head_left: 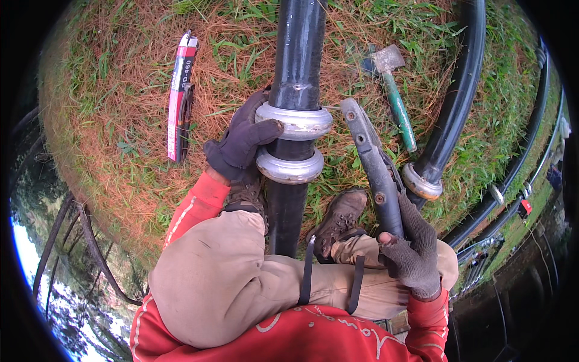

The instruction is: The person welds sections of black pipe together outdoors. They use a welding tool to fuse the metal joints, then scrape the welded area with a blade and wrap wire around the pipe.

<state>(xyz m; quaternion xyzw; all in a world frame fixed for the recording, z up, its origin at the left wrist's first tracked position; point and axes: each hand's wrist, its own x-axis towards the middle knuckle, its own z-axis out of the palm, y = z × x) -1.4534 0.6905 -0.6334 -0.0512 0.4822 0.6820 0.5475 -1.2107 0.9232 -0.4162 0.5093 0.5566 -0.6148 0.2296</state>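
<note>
1. The black pipe runs down the middle of your view, passing between your boots. It bears two metal rings: the upper ring and, just below it, the lower ring.
2. As far along as this looks: the rings sit in line on the pipe but apart, with a black stretch showing between them. Nothing is fastened around the pair. Whether they are meant to meet, you can't judge from here.
3. The black tool is off the pipe, just to its right and not touching the rings, so its part in the work appears yet to be done.
4. Your left hand reaches in from the left, thumb laid across the upper ring's near side. Its grip is curled on that ring; the fingertips are hidden behind the pipe.
5. Your right hand rests near your knee, and its grip is clasped round the tool's lower end, thumb on top. The tool's far end points up and to the left.
6. The hammer lies untouched on the grass, beyond the tool.
</note>
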